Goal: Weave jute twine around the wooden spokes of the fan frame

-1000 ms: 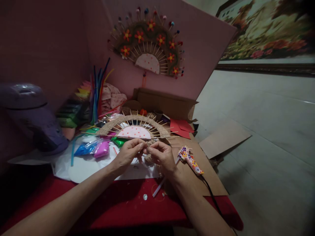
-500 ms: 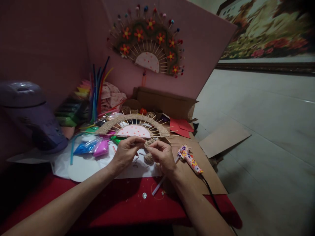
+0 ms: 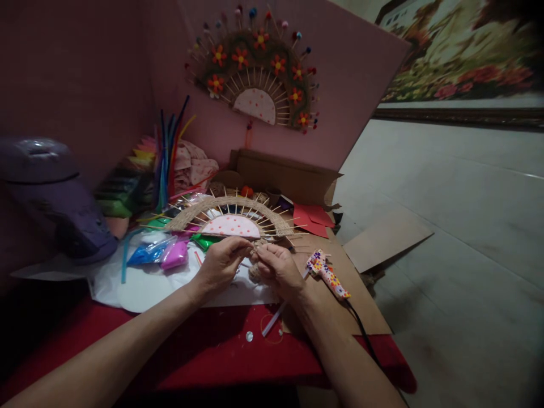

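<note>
Work at the middle of the table (image 3: 199, 348). The left hand (image 3: 221, 262) and right hand (image 3: 281, 271) meet at their fingertips, each grip pinched closed between thumb and forefinger, apparently on a thin strand of twine (image 3: 255, 247); from where I stand, its course is too fine to follow. A ball of twine (image 3: 255, 274) shows just below the fingertips, partly hidden by the right hand.

Just beyond, toward the table's far edge, lies the stick fan (image 3: 232, 202): a pink dotted semicircle (image 3: 232, 226) forms its base, and thin sticks (image 3: 299, 226) radiate outward through a woven band (image 3: 280, 225). These 3 parts appear done. The outer stick ends jut out bare, and no ornament is visible on the band. For comparison, a second fan (image 3: 255, 48) hangs on the panel behind, bearing orange flowers (image 3: 240, 58) and coloured beads (image 3: 253, 12); beside it, the fan on the table looks perhaps midway, its decoration seemingly left to do.

Toward the right edge, a flower-patterned glue gun (image 3: 329, 276) rests on cardboard (image 3: 361, 309). Toward the left edge, blue and magenta packets (image 3: 175, 255) lie, then a purple bottle (image 3: 55, 198) stands. Nearest the near edge: a clear glue stick (image 3: 272, 323).
</note>
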Available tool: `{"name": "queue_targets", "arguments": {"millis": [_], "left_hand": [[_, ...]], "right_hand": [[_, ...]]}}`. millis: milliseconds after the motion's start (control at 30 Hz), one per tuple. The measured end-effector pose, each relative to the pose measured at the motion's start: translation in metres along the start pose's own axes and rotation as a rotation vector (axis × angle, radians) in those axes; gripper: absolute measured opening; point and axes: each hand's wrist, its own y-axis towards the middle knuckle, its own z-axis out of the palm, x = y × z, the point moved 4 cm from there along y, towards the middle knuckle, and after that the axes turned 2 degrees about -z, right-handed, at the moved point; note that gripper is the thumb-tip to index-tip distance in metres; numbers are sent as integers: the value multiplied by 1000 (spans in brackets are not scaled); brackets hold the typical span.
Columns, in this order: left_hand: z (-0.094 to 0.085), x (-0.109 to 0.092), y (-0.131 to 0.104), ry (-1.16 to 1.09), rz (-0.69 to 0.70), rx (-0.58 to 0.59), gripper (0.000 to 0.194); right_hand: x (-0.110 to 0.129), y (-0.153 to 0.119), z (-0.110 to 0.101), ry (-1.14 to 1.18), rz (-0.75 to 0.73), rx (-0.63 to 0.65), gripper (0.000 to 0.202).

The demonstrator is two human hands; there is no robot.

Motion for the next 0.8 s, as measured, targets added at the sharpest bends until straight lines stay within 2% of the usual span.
{"name": "queue_targets", "arguments": {"millis": [167, 300, 467, 567, 800], "left_hand": [[2, 4, 0, -34, -77, 44, 19], [5, 8, 0, -213, -213, 82, 24], [9, 8, -1, -390, -338, 118, 25], [10, 9, -2, -428, -363, 115, 26], [10, 11, 0, -388, -326, 108, 22]], "right_hand": [[1, 0, -3, -55, -38, -98, 28], [4, -1, -6, -195, -122, -201, 27], [10, -2, -5, -319, -264, -252, 19], [13, -3, -4, -365, -284, -256, 18], [15, -5, -2, -397, -287, -245, 16]]}}
